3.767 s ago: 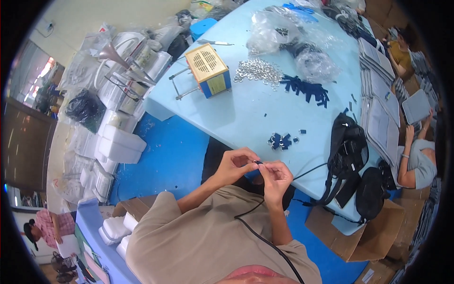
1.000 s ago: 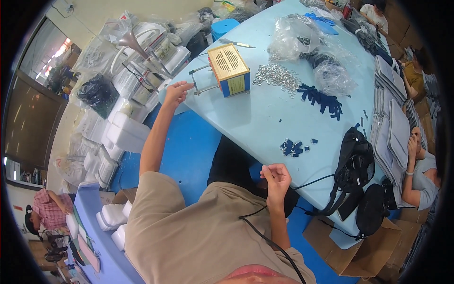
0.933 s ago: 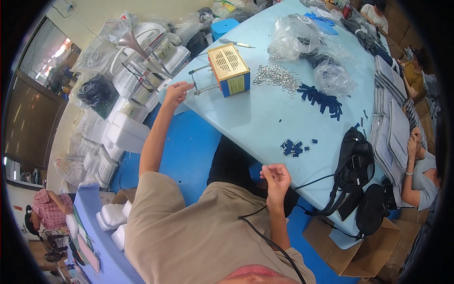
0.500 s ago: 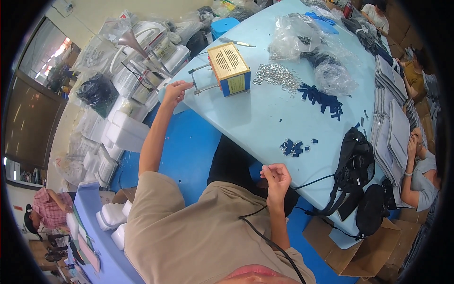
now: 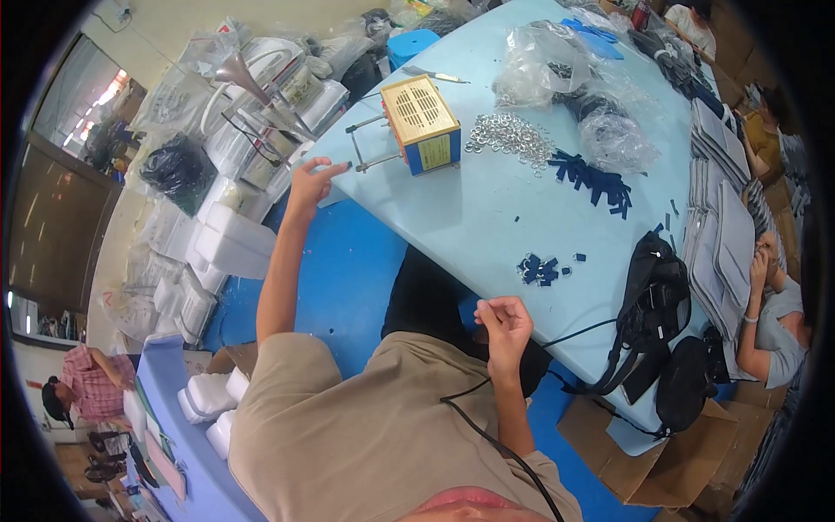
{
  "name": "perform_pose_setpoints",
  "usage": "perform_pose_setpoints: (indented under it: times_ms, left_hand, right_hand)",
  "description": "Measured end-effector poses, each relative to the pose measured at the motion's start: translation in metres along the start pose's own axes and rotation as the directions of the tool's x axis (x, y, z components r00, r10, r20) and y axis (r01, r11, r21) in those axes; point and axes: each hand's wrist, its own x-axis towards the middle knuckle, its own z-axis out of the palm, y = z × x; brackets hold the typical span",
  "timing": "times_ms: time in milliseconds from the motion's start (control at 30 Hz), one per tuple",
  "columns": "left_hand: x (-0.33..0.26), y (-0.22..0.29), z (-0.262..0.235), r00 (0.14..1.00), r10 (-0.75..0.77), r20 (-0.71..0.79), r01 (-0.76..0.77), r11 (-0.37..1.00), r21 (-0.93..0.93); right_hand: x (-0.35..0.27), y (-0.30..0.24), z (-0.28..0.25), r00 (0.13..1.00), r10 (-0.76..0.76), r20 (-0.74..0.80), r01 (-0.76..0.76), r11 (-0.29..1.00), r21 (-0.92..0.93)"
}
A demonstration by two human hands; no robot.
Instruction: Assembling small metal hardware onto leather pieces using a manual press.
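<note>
Two bare hands work at the near edge of a pale blue table (image 5: 487, 226). Far left, white foam blocks (image 5: 222, 248) and clear bagged goods are stacked on the floor. The left hand (image 5: 306, 184) is stretched out to the table's left corner, fingers loosely spread, its forefinger touching or almost touching the tip of one of two metal rods that jut from a small yellow and blue box machine (image 5: 422, 122); whether it pinches anything there is too small to tell. Just right of the machine lies a heap of silver metal rings (image 5: 509, 135), then a scatter of dark blue strap pieces (image 5: 596, 178) and crumpled clear plastic bags (image 5: 557, 78). Nearer the body, the right hand (image 5: 504, 326) is raised off the table edge with fingers curled inward, thumb against fingertips. Just above it sits a small pile of dark blue loops (image 5: 539, 268). A black bag (image 5: 657, 304) hangs over the table's right edge, beside stacked grey pouches (image 5: 726, 235) and a seated person's arm (image 5: 757, 296).
</note>
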Motion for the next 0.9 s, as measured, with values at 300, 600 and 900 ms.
perform_pose_setpoints:
  times_ms: [300,600,900]
  left_hand:
    - [-0.156,0.021,0.100,0.900,0.089,0.427,-0.018,0.986,-0.166]
    - [-0.199,0.012,0.152,0.810,0.190,0.555,-0.096,0.976,-0.195]
    - [-0.188,0.010,0.189,0.689,0.156,0.708,-0.220,0.976,-0.001]
  right_hand:
    - [0.018,-0.035,0.053,0.979,-0.102,0.177,0.122,0.987,-0.105]
    - [0.017,-0.021,0.029,0.976,-0.204,0.071,0.207,0.977,-0.042]
    - [0.025,-0.030,-0.007,0.976,-0.215,0.033,0.217,0.955,-0.204]
